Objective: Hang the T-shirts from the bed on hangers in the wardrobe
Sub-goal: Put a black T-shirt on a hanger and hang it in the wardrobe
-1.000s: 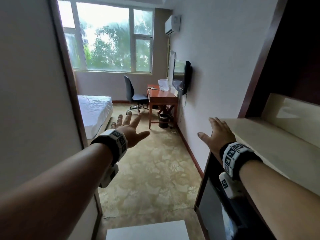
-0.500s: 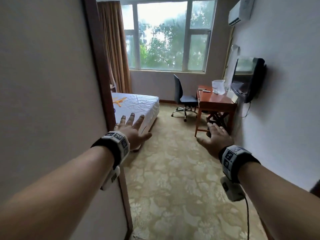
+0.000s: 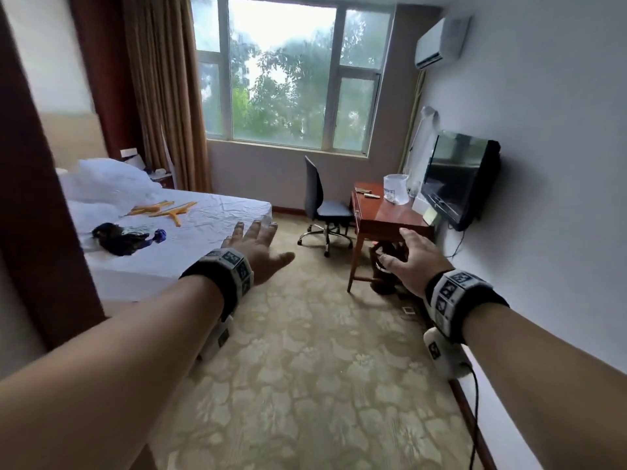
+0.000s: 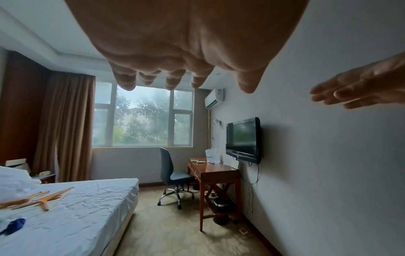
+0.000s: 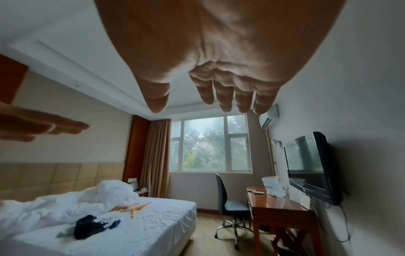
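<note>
A dark crumpled T-shirt pile lies on the white bed at the left. Several wooden hangers lie on the sheet just beyond the pile. My left hand is stretched forward over the bed's near corner, fingers straight, holding nothing. My right hand is held out in the air in front of the desk, fingers relaxed and empty. The wardrobe is out of view.
A brown door frame stands close at my left. A wooden desk, a grey swivel chair and a wall-mounted TV line the right wall. A crumpled white duvet covers the bed's head end. Patterned carpet runs ahead.
The view has turned left and gone forward past the door frame, bringing the bed, the T-shirts and the hangers into sight. Both hands stay out in front, empty.
</note>
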The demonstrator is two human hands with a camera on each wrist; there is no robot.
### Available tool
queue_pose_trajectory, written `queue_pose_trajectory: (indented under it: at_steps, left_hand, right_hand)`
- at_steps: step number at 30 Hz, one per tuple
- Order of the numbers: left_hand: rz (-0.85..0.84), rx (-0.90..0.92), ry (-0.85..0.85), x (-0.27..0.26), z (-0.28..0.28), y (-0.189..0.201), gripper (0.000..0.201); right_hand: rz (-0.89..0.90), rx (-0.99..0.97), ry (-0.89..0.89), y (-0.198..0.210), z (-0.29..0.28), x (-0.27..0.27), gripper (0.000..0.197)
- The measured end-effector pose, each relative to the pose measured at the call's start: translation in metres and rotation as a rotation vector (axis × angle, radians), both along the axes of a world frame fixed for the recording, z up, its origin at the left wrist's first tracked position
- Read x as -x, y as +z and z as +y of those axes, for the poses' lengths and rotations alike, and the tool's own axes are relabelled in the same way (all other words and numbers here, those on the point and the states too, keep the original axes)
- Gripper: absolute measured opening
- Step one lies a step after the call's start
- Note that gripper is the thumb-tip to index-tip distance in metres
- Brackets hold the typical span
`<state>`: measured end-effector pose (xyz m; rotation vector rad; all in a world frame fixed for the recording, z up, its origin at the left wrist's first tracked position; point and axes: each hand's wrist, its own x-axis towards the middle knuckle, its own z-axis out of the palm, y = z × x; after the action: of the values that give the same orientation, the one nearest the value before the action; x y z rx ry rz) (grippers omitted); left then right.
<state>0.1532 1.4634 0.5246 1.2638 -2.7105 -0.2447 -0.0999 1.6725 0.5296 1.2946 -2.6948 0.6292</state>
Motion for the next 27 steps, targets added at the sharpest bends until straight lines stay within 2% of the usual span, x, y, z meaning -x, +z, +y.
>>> queue_pose_trajectory:
  at_steps: [7,13,18,23,27]
  left_hand:
    - [-0.053,-0.041,-0.014,0.138,-0.101,-0.044,0.090]
    - [-0.075,-0.022,0.096,0.214,-0.201,-0.030,0.087]
    - [-0.065,0.000,0.239,0.216,-0.295,-0.028,0.089]
    - [-0.097,-0.094,0.432,0.193,-0.390,-0.057,0.090]
    - [-0.095,-0.158,0.508,0.190,-0.478,-0.078,0.091]
  right_hand:
    - [-0.096,-0.098,-0.027,-0.054,-0.084,0.135,0.083]
    - [-0.104,-0.074,0.095,-0.037,-0.218,0.250,0.089]
    - [-0.090,-0.066,0.253,-0.020,-0.358,0.285,0.085]
    - [-0.091,-0.108,0.404,-0.055,-0.492,0.281,0.088]
    - [-0.059,-0.149,0.444,-0.069,-0.587,0.288,0.090]
